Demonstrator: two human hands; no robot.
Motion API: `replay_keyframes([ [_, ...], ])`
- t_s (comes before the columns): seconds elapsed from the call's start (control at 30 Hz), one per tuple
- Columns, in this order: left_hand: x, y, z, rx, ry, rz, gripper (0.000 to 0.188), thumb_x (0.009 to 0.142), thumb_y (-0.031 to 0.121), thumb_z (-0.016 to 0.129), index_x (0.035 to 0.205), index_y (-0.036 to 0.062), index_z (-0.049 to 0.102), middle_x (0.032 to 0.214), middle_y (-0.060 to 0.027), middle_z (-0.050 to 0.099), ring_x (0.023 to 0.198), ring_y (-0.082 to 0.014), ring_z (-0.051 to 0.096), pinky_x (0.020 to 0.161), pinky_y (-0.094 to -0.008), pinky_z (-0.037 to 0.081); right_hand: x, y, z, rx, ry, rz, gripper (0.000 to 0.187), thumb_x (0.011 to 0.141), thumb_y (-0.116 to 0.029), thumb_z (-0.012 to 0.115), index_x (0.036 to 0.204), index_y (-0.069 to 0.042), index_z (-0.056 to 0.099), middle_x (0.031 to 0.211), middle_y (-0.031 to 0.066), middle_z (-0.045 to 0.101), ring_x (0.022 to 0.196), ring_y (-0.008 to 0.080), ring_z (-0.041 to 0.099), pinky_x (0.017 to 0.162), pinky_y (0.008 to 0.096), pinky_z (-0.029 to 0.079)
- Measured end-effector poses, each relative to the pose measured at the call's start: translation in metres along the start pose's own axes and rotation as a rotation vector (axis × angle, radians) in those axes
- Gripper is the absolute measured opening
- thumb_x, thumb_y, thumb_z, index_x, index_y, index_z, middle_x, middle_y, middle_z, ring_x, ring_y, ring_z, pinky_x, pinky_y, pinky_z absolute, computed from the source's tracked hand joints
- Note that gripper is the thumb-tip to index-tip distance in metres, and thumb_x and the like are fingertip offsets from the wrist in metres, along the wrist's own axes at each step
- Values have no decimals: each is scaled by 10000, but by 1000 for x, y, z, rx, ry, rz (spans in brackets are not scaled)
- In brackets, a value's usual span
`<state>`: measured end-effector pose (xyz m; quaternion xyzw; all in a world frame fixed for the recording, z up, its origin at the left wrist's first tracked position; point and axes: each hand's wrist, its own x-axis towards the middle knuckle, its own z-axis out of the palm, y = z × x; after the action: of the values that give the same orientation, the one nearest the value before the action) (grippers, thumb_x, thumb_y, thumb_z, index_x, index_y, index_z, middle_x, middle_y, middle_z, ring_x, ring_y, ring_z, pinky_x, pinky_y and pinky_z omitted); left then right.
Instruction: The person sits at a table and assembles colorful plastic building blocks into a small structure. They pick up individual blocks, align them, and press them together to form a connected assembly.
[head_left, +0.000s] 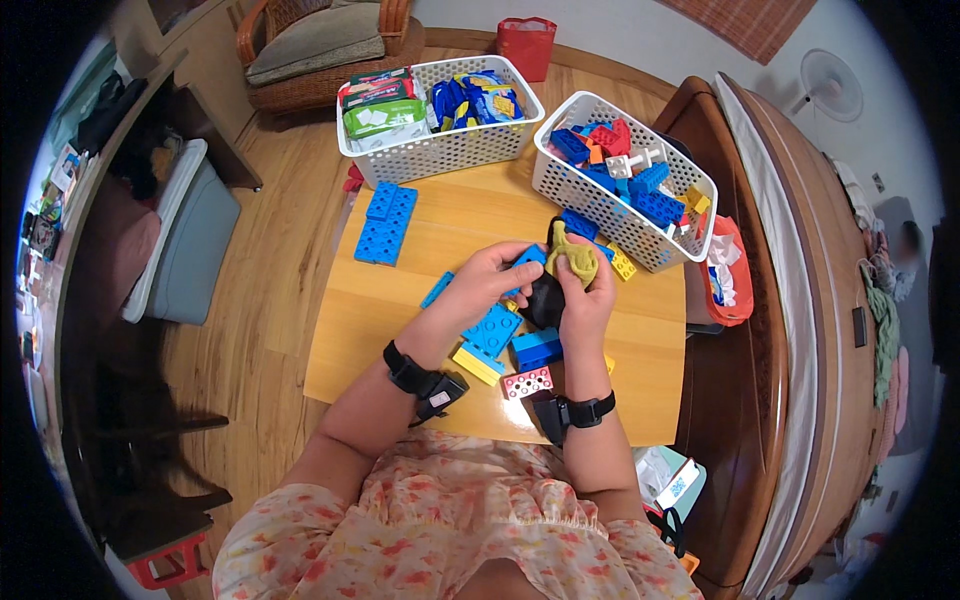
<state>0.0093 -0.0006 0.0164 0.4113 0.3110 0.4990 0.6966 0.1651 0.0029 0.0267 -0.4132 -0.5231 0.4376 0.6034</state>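
Note:
My left hand [487, 287] pinches a blue toy building block [530, 258] above the middle of the table. Close beside it, my right hand [584, 297] grips an olive-yellow cloth [572, 258], its bunched top standing up past the fingers. Something black and soft-looking [543, 303] hangs or lies below the cloth; I cannot tell whether the two are joined. Under my wrists lie a light-blue plate with studs [492, 330], a darker blue block [538, 349], a yellow block [478, 364] and a white-and-red block [527, 383].
A studded blue plate [386, 224] lies at the table's far left. At the back stand a white basket of packets [440, 153] and, to its right, a white basket of blocks [600, 212]. Yellow blocks [622, 264] lie beside the right basket. A red bag [733, 275] hangs off the table's right.

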Motion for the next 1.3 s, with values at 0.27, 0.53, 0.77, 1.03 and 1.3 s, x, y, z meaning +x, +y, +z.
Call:
replay_keyframes([
  [0.27, 3, -3, -13, -118, 63, -36, 461, 1049, 453, 420, 1122, 45, 620, 890, -8, 624, 743, -93, 549, 640, -250, 435, 1, 9, -2, -88, -112, -113, 258, 876, -7, 676, 1131, -23, 643, 1077, 64, 653, 986, 142, 619, 882, 286, 491],
  [0.53, 9, -10, -6, -309, 236, 83, 462, 1049, 477, 409, 1165, 69, 594, 962, -17, 640, 807, -100, 582, 655, -251, 424, -6, 12, 9, -183, -202, -196, 360, 825, -3, 710, 1180, -31, 652, 1107, 108, 677, 1032, 198, 643, 911, 315, 500],
  [0.77, 11, -13, -23, -416, 234, 315, 322, 1024, 348, 544, 1163, 58, 557, 989, -22, 625, 892, -127, 595, 770, -296, 466, -9, 3, 7, -131, -221, -14, 335, 806, -7, 716, 1137, -44, 673, 1128, 114, 676, 1044, 213, 645, 914, 319, 500],
  [1.03, 12, -12, -12, -381, 199, 304, 252, 1012, 176, 565, 1210, 37, 492, 1125, -90, 627, 1052, -202, 619, 923, -368, 501, -2, 13, 6, -239, -108, -250, 278, 821, 2, 712, 1093, -38, 669, 1109, 78, 658, 1035, 191, 619, 922, 319, 489],
  [1.3, 13, -16, -15, -6, 308, 359, 388, 964, 138, 642, 1292, 26, 466, 1130, -74, 620, 1047, -154, 605, 900, -307, 504, -5, 9, 6, -2, -31, -30, 257, 830, 9, 710, 1079, -37, 660, 1102, 66, 655, 1012, 175, 617, 899, 312, 493],
])
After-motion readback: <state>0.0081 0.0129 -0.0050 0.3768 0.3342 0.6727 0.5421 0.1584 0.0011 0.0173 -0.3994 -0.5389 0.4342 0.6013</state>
